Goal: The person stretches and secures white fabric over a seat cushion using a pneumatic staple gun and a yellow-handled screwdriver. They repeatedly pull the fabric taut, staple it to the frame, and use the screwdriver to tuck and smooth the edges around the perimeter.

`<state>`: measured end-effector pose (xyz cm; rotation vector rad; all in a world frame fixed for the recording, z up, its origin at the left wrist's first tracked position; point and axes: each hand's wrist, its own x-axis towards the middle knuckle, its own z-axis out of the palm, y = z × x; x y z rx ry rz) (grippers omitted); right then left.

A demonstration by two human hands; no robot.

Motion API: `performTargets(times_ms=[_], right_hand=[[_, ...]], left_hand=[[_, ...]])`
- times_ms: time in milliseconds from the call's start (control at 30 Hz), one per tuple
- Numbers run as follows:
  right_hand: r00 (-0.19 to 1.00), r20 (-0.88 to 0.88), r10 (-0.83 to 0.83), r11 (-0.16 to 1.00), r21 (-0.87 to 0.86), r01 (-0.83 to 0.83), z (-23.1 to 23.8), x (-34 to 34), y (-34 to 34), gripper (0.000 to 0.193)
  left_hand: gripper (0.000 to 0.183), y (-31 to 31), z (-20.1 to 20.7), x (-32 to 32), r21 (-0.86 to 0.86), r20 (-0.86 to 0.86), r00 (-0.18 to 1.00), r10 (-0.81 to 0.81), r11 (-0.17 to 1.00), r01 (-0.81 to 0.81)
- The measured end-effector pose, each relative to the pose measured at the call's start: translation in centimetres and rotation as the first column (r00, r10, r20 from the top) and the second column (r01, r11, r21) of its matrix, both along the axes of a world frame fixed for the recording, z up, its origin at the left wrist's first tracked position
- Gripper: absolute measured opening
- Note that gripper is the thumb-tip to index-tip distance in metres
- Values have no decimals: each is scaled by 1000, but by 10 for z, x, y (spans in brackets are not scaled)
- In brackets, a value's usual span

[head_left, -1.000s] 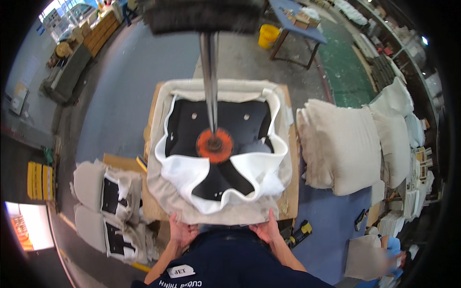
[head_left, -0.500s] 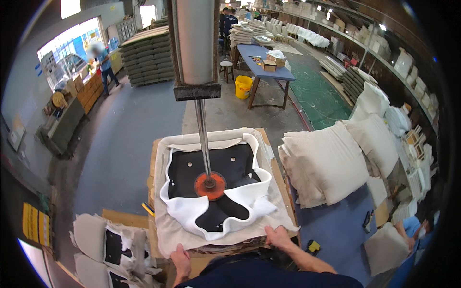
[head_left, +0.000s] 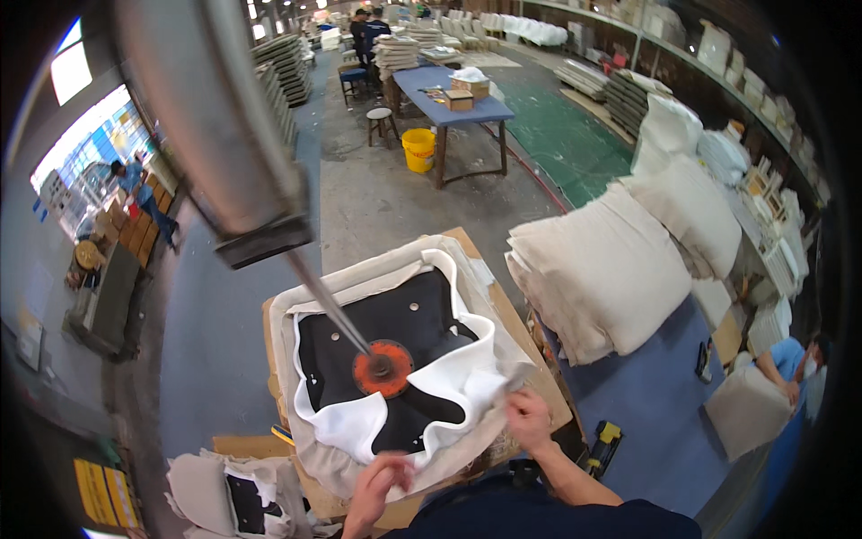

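An upside-down seat cushion lies in front of me, with a black base, white padding curling over its edges and beige fabric around it. A red round press plate on a steel rod bears down on the base. My right hand is closed on the fabric's edge at the near right corner, which is raised toward the padding. Close to the fabric's near edge is my left hand; its fingers are blurred, so its grip is unclear.
The press cylinder rises at the upper left. Stacked beige fabric sits on a blue table to the right, with a black-and-yellow tool nearer me. Cushion pieces lie at lower left. At far right, a person holds a beige cushion.
The near fabric edge, spread flat toward me before, is now drawn up, and its right corner is lifted inward. Both hands have moved away from my body. The whole view has shifted and tilted.
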<state>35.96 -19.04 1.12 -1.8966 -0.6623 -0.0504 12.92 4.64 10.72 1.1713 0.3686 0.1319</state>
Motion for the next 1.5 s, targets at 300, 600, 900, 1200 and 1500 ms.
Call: performTargets(times_ms=[300, 600, 900, 1200, 1500], right_hand=[[903, -73, 424, 903, 111, -415, 11, 17, -39, 29], [59, -331, -942, 318, -817, 481, -308, -18, -362, 78], [-10, -219, -976, 205, -926, 316, -350, 38, -370, 105], [83, -782, -617, 708, -506, 492, -296, -20, -429, 44], [782, -489, -386, 869, -477, 131, -79, -30, -285, 54]], left_hand=[[36, -46, -83, 167, 519, -254, 965, 64, 851, 80], [33, -66, -4, 184, 590, -510, 835, 205, 791, 166], [50, -105, -6, 233, 665, -534, 786, 310, 728, 165], [36, -89, -6, 241, 791, -605, 796, -8, 104, 602], [13, -112, -45, 255, 668, -622, 783, -11, 513, 539]])
